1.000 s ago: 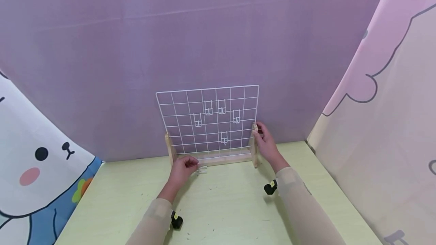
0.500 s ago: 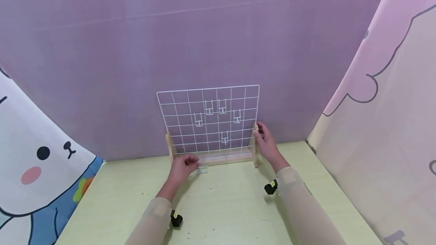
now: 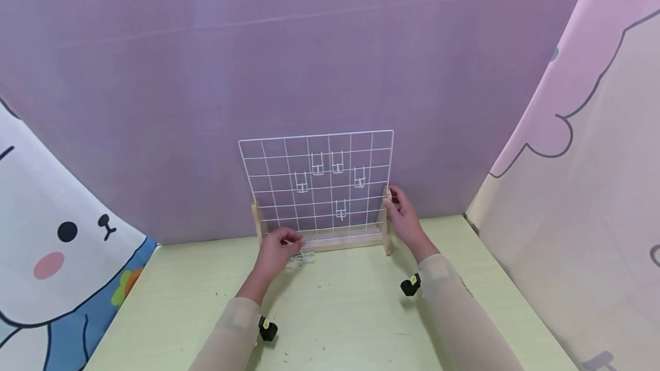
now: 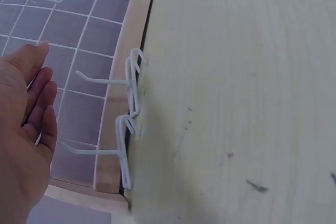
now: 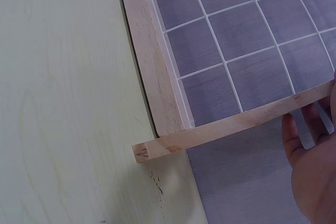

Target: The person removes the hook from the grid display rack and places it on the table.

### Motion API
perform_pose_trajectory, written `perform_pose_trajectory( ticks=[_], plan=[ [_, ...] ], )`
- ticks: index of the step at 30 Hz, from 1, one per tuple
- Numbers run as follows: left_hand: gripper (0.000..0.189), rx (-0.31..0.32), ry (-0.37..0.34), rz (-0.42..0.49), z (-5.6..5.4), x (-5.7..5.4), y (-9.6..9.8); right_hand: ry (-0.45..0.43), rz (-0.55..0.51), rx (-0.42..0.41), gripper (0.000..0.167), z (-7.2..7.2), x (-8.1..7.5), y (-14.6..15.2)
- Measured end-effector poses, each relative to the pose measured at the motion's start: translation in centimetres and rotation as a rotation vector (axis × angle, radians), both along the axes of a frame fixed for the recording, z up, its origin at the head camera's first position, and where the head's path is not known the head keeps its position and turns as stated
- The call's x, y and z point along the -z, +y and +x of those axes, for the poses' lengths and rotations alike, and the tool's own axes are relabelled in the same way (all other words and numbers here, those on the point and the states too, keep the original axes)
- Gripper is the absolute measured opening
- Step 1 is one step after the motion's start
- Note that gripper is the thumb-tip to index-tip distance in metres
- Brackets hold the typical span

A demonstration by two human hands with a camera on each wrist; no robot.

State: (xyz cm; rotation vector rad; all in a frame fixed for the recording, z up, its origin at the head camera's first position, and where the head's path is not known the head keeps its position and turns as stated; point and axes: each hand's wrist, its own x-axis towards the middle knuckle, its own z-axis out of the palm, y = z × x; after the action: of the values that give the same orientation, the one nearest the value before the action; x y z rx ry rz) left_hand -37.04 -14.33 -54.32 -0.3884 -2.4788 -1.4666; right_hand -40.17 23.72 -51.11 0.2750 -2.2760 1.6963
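Note:
A white wire grid panel (image 3: pixel 322 188) stands upright in a wooden stand (image 3: pixel 340 243), with several white wire hooks (image 3: pixel 341 210) hung on it. At the stand's lower left, two loose white hooks (image 4: pixel 128 82) lie by the front of the base bar (image 4: pixel 123 45). Just above and beside them hovers my left hand (image 3: pixel 275 251), fingers loosely bent; the left wrist view shows nothing between them. My right hand (image 3: pixel 404 222) grips the stand's right upright (image 3: pixel 386 222), thumb in front and fingers around its outer side; part of that hand is cut off in the right wrist view.
The stand rests on a pale wooden table (image 3: pixel 330 314) near its back edge, close to a purple backdrop (image 3: pixel 309 62). Printed cartoon cloths hang at the left and right. Small dark specks mark the tabletop.
My left hand has risen slightly off the loose hooks, so more of them shows. The right hand stays on the upright, and the grid keeps its place.

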Motion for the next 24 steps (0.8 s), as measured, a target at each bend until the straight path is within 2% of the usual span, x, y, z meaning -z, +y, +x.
perform_pose_trajectory(
  ticks=[9,17,24],
  plan=[
    [0.007,-0.002,0.023,0.026,0.2,-1.3,0.3,-0.001,0.006,-0.006,0.051,0.0,0.1,0.0],
    [0.008,0.001,0.078,0.060,0.1,-2.0,0.3,-0.007,-0.009,-0.017,0.051,-0.1,0.1,0.1],
    [0.011,-0.002,0.063,0.076,0.3,-3.2,0.4,-0.001,-0.008,-0.019,0.053,-0.1,0.1,0.1]
  ],
)
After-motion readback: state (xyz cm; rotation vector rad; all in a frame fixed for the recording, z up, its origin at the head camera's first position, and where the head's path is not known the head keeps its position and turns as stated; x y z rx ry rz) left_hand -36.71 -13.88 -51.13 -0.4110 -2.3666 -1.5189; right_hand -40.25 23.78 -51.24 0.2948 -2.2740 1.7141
